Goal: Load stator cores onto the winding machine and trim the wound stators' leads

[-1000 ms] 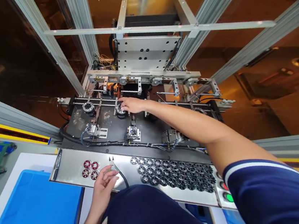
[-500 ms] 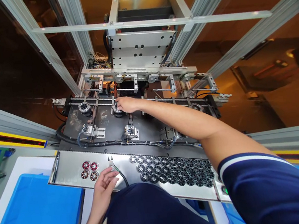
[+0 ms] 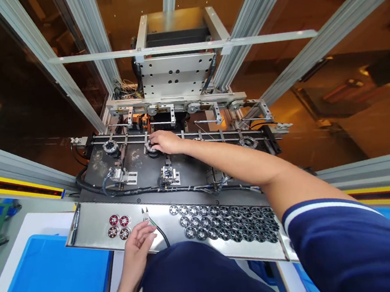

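We see the right hand, left of the frame's centre, with bent fingers on a round part, face upward; whether they grip we cannot tell. At lower left, the left hand curls loosely, fingers parted, beside cutters, long axis up-frame, tips pointing upward.

Smooth, shiny metal shelf

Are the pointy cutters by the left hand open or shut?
The cutters are open: their two pointed tips stand apart with a gap between, just beyond the left hand.
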A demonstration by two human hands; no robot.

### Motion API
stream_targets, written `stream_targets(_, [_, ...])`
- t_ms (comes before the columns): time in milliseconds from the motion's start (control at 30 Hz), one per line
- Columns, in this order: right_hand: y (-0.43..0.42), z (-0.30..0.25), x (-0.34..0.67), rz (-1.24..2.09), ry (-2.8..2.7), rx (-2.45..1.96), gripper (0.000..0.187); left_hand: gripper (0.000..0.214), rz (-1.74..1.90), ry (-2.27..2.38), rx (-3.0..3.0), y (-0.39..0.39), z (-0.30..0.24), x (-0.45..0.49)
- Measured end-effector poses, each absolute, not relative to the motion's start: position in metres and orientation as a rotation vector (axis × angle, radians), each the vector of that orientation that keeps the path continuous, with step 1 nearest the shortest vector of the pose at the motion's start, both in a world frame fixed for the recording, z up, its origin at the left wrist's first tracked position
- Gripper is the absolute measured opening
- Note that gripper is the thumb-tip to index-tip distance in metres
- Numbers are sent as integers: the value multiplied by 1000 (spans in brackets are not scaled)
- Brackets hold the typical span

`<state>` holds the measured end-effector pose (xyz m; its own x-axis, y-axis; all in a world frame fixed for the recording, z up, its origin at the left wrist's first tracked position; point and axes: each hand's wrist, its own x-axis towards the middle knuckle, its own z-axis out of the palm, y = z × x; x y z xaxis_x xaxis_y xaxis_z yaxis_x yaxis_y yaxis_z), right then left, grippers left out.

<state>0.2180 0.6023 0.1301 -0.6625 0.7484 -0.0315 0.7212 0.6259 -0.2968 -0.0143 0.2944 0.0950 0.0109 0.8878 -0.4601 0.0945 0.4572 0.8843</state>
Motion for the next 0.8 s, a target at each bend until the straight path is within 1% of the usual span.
stream_targets(67, [591,133,228,371,-2809,-1198,36,47,769,1452,997,290,94,-18])
stream_targets(167, [579,131,242,327,-2931,-1138,55,40,718,1465,1143,283,91,-19])
stream_targets(233, [575,128,246,299,-2984,-1125,61,33,656,1438,1278,280,88,-15])
stream_targets(333, [572,125,246,251,-3021,-1119,61,24,549,1306,1514,283,80,1])
stream_targets(400, [570,125,244,226,-3030,-1120,59,24,475,1176,1662,286,70,16])
stream_targets(567, [569,131,241,188,-2996,-1145,51,47,331,1001,1900,286,44,47])
stream_targets(633, [568,139,242,168,-2960,-1178,50,49,310,1010,1944,282,38,52])
stream_targets(700, [562,153,246,124,-2864,-1221,54,43,315,1040,1963,278,36,53])
stream_targets(800, [531,179,258,59,-2594,-1168,55,27,370,1114,1941,276,33,51])
